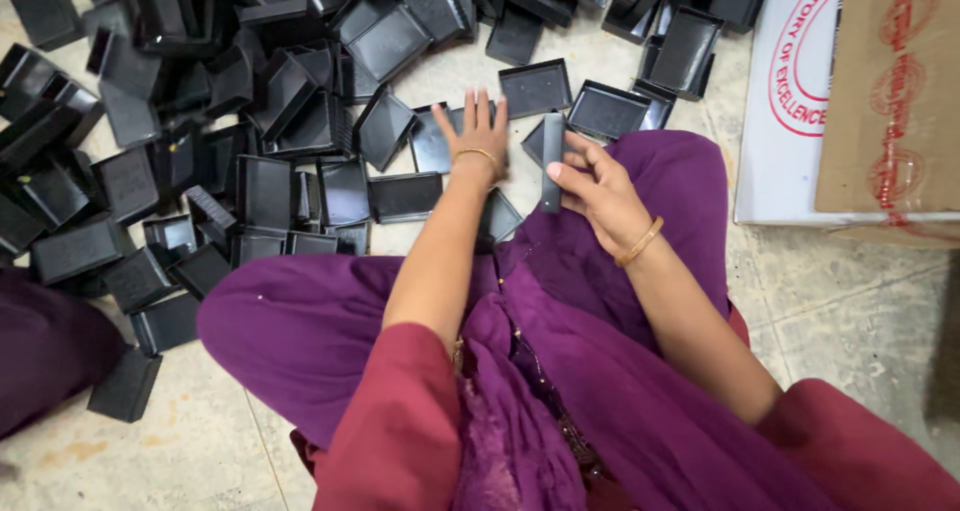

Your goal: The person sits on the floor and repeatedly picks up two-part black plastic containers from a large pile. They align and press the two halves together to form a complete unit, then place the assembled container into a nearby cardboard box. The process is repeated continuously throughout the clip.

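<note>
Black plastic trays [250, 101] are spread all over the floor [200, 451], from nine o'clock round to one o'clock. One tray [551, 161] is held on its edge by the right hand [598, 193], just past the middle toward one o'clock, with the fingers closed around its lower end. The left hand [478, 131] is laid flat, fingers apart, on another tray [436, 139] at twelve o'clock; nothing is gripped by it. A gold bangle is worn on each wrist. Purple cloth [330, 321] is seen over the knees at the bottom. A white box [790, 91] and a brown box [890, 91] are set at two o'clock. A third tray [405, 197] is lying just beside the left arm.
</note>
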